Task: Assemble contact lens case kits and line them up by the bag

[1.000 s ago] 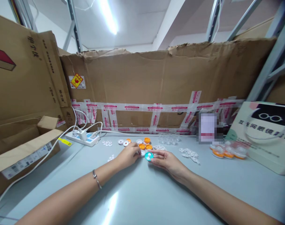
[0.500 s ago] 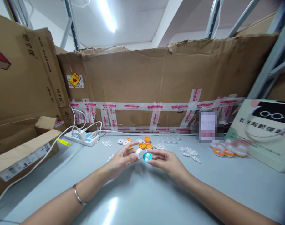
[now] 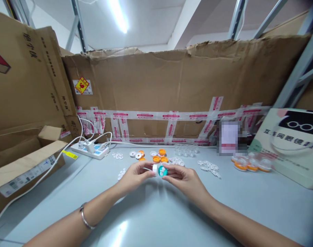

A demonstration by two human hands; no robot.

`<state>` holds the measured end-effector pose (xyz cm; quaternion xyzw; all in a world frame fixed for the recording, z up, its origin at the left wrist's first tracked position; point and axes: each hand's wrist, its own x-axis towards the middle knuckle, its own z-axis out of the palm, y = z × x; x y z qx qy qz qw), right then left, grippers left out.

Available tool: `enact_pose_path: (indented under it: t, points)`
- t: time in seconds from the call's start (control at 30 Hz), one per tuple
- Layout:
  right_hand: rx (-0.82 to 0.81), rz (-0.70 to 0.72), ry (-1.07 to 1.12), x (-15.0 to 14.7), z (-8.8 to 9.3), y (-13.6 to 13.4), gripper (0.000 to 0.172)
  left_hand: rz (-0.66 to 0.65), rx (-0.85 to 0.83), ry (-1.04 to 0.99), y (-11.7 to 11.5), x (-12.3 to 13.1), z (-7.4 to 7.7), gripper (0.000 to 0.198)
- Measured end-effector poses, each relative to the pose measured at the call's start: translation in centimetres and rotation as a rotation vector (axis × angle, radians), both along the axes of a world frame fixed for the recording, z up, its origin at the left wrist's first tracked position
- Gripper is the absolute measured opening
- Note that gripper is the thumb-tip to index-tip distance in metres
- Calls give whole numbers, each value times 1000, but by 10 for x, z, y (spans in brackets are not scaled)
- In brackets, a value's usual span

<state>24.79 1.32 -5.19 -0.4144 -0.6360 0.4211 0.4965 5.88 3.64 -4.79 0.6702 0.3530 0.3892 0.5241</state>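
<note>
My left hand (image 3: 135, 174) pinches a small round white plastic piece (image 3: 154, 169), now turned edge-on. Just to its right, my right hand (image 3: 182, 176) grips the rim of a round teal cup-like part (image 3: 162, 171) with small white pieces inside. The two parts face each other with a narrow gap between them, held above the table. Behind the hands lie orange round parts (image 3: 156, 159) and white discs (image 3: 153, 154).
Flat white pieces (image 3: 208, 167) lie right of the hands, others (image 3: 117, 155) at left. Clear domes (image 3: 186, 150) stand at the back, near orange-based clear ones (image 3: 251, 164) by a printed bag (image 3: 290, 147). A power strip (image 3: 90, 151) and open carton (image 3: 30, 164) sit left.
My left hand has turned the white piece from showing its face to edge-on, its fingers closing in. The teal part has shifted slightly right and tilted in my right hand.
</note>
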Motion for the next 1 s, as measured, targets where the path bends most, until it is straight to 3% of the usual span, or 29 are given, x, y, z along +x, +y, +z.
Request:
enact_pose_path:
  t: [0.2,0.47,0.7,0.83,1.0]
  points:
    - [91,38,-81,2,-4,-1,28,33,27,57,-3,3,-1,28]
    - [138,49,-141,-2,-12,-2,29,173,107,171,-16,14,0,22]
    - [49,36,-114,-9,-18,-4,31,211,123,211,-17,13,-7,20]
    - [-40,43,-4,-13,-19,-6,37,261,227,272,-17,12,-5,17]
    - [-157,20,80,-16,-13,-11,39,194,363,293,-18,8,-3,15]
